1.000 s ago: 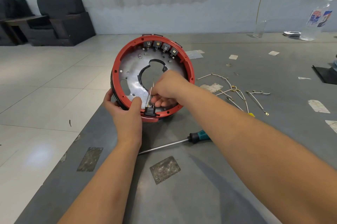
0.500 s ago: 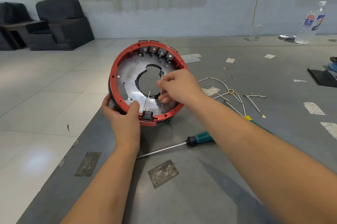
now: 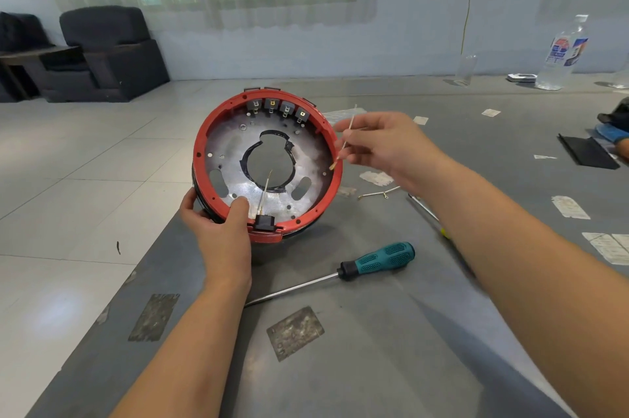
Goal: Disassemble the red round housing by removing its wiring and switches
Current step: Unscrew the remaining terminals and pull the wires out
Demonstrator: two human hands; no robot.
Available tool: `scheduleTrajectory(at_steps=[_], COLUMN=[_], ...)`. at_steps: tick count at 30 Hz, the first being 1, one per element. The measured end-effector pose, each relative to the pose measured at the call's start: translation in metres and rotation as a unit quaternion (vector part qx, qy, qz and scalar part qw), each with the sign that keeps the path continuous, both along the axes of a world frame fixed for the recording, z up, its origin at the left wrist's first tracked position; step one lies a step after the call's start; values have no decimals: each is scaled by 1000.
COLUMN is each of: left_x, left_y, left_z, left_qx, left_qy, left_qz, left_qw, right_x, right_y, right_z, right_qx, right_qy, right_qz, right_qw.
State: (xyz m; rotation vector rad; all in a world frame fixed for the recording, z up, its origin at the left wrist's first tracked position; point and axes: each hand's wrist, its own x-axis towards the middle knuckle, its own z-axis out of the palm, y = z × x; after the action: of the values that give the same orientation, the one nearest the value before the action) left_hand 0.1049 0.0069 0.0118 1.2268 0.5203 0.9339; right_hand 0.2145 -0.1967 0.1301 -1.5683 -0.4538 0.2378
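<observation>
the red round housing [image 3: 200, 158] stands tilted on the grey table [image 3: 374, 349], open side facing the camera. the left hand [image 3: 221, 233] grips its rim at about 7 o'clock, thumb curled inside on the metal plate. the right hand [image 3: 381, 145] pinches a thin wire [image 3: 343, 141] just beside the rim at 3 o'clock. four switches [image 3: 277, 109] sit at 12 o'clock, a black connector [image 3: 264, 222] at 6. a screwdriver [image 3: 381, 259] lies on the table at 5 o'clock of the housing.
</observation>
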Motion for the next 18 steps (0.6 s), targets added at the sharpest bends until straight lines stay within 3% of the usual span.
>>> scheduleTrajectory(at_steps=[4, 13, 18], left_x=[1, 2, 2], left_y=[0, 0, 1], left_z=[0, 0, -3], left_qx=[-4, -10, -10], left_qy=[2, -6, -12], left_qz=[-1, 1, -1], left_qw=[1000, 1000, 1000], right_x=[29, 75, 85], right_y=[-33, -54, -29], right_z=[11, -49, -65], right_qx=[-24, -292, -343], right_qy=[-1, 78, 84], right_qz=[-61, -138, -166], right_qw=[998, 943, 921])
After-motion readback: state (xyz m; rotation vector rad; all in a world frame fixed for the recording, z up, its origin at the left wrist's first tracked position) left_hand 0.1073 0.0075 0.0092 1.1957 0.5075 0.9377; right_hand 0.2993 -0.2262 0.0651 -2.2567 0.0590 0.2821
